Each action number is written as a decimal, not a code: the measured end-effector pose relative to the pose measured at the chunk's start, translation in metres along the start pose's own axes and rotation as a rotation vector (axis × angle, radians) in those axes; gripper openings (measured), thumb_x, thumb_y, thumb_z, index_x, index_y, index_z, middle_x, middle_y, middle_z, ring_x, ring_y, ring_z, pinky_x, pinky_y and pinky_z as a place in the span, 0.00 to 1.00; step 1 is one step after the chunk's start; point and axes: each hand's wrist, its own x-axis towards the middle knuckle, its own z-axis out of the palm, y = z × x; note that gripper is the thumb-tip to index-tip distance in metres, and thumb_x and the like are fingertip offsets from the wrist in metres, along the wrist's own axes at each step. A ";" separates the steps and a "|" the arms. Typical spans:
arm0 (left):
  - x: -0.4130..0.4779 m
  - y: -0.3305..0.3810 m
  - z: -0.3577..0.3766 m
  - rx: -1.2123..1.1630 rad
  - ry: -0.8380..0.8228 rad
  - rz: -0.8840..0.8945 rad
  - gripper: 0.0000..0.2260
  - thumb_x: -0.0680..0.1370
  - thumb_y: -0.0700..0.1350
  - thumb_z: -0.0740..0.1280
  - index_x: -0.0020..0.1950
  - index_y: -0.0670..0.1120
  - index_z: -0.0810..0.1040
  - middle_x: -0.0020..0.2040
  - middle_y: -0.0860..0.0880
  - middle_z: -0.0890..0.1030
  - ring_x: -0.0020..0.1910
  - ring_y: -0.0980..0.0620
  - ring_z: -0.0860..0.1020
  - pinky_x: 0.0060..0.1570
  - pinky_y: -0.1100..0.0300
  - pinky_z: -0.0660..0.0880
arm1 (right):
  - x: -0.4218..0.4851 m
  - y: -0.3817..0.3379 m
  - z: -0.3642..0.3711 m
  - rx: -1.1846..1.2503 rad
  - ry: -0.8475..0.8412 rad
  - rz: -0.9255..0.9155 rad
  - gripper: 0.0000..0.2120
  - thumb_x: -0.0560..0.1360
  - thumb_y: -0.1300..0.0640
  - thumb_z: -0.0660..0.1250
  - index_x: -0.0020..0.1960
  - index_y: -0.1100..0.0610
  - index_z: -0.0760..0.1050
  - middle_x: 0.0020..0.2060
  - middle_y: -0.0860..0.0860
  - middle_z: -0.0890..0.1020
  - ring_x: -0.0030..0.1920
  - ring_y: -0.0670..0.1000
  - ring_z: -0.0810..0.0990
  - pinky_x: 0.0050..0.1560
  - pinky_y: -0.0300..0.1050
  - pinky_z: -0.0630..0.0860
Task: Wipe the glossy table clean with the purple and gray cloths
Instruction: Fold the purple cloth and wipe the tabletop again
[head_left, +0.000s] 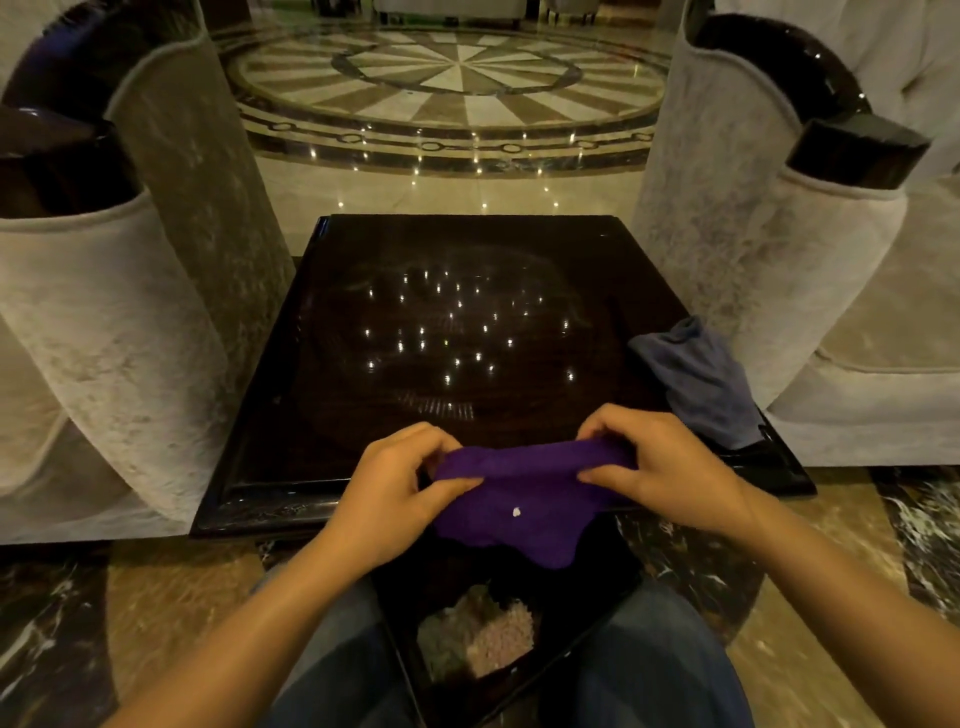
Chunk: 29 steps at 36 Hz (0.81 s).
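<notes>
Both hands, left hand and right hand, pinch the purple cloth's top edge at the table's near rim; soft, limp fabric, best bunched before wiping.

Table's near edge perhaps cloth-covered

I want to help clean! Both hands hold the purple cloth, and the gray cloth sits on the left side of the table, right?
Not quite. In the head view the gray cloth sits on the table's right side. Both the left hand and the right hand do hold the purple cloth.
</notes>
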 end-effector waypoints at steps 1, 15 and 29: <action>-0.002 0.000 0.001 0.013 0.033 0.029 0.06 0.70 0.43 0.71 0.38 0.53 0.76 0.37 0.56 0.77 0.39 0.54 0.76 0.36 0.66 0.71 | -0.003 -0.002 0.001 -0.032 0.078 -0.036 0.12 0.69 0.59 0.71 0.44 0.45 0.72 0.41 0.42 0.78 0.42 0.40 0.77 0.42 0.30 0.72; -0.025 -0.010 0.021 0.287 -0.064 0.108 0.13 0.73 0.51 0.59 0.41 0.42 0.75 0.36 0.47 0.78 0.37 0.58 0.70 0.40 0.65 0.65 | -0.037 -0.010 0.040 -0.280 0.177 -0.021 0.12 0.72 0.56 0.60 0.46 0.61 0.78 0.38 0.54 0.82 0.39 0.50 0.80 0.42 0.37 0.70; -0.029 -0.013 0.029 0.358 -0.120 0.224 0.11 0.74 0.48 0.59 0.40 0.43 0.76 0.36 0.47 0.78 0.37 0.55 0.71 0.39 0.62 0.66 | -0.053 -0.006 0.049 -0.315 0.226 -0.003 0.12 0.70 0.56 0.59 0.42 0.60 0.79 0.33 0.53 0.82 0.38 0.47 0.76 0.40 0.39 0.65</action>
